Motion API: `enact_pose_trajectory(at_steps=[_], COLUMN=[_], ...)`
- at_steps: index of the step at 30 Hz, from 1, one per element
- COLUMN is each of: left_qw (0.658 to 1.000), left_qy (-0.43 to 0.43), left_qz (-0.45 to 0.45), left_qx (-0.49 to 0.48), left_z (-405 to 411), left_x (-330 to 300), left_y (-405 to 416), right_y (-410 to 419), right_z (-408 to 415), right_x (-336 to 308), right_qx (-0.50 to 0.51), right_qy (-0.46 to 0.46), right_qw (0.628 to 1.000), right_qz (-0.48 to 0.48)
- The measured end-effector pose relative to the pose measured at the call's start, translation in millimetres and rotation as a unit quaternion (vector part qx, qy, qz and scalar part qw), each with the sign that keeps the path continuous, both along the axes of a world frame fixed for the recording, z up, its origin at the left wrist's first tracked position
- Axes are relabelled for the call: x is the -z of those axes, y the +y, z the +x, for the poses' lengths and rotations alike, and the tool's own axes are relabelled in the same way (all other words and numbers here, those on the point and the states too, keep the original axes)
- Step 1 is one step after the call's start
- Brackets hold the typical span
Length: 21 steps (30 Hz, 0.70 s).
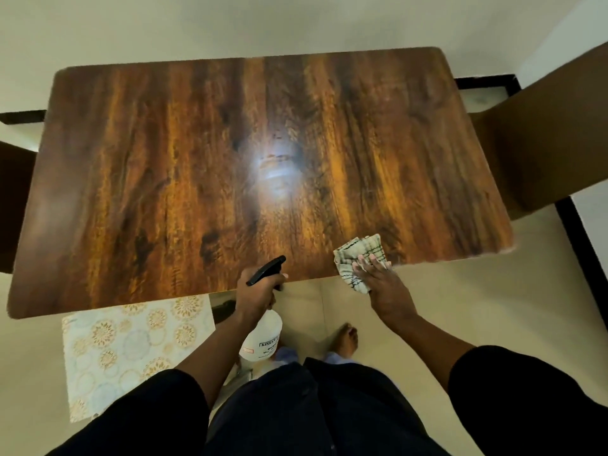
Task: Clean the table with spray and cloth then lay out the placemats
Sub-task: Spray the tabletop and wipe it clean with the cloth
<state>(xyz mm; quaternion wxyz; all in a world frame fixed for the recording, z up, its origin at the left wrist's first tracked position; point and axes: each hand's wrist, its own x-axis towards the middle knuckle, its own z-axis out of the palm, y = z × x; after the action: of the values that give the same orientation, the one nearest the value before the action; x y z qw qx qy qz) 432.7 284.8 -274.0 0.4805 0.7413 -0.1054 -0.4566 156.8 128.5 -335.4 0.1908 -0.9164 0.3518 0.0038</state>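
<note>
Here, left grip point(260, 292) around spray bottle point(261, 337), right grip point(378, 274) flat on cloth point(357, 255) at table point(197, 159) edge.

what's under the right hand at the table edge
A folded checked cloth, pressed onto the table by the right hand. The cloth hides the wood beneath it.

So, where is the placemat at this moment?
In the head view the patterned placemat lies low on the left, below the near edge of the wooden table, beside the left hand that holds the spray bottle.
</note>
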Motion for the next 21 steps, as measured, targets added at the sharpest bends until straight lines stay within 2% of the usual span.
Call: enact_pose_trajectory(at_steps=[5,11,15,18,21], left_qw=[0.999,0.999,0.998,0.998,0.997], left_qy=[-0.001,-0.018,-0.029,-0.040,-0.046], left_qz=[0.011,0.007,-0.006,-0.005,0.000], left_qx=[0.031,0.044,0.052,0.057,0.063], left_z=[-22.9,-44.5,-54.3,-61.1,-73.0], left_x=[-1.9,-7.8,-12.5,-14.9,-16.9], left_y=[-18.3,-30.7,-36.5,-43.1,-52.0], right_y=[-20.4,-3.7,10.9,16.3,12.6], right_z=[-39.2,-16.7,12.9,36.1,37.7], right_x=[-2.8,1.4,5.7,3.2,5.4], right_qx=[0.138,0.182,0.076,-0.028,-0.081], right_qy=[-0.007,-0.041,-0.071,-0.039,-0.025], right_qw=[0.990,0.982,0.994,0.998,0.994], right_qz=[0.029,0.036,0.036,0.041,0.062])
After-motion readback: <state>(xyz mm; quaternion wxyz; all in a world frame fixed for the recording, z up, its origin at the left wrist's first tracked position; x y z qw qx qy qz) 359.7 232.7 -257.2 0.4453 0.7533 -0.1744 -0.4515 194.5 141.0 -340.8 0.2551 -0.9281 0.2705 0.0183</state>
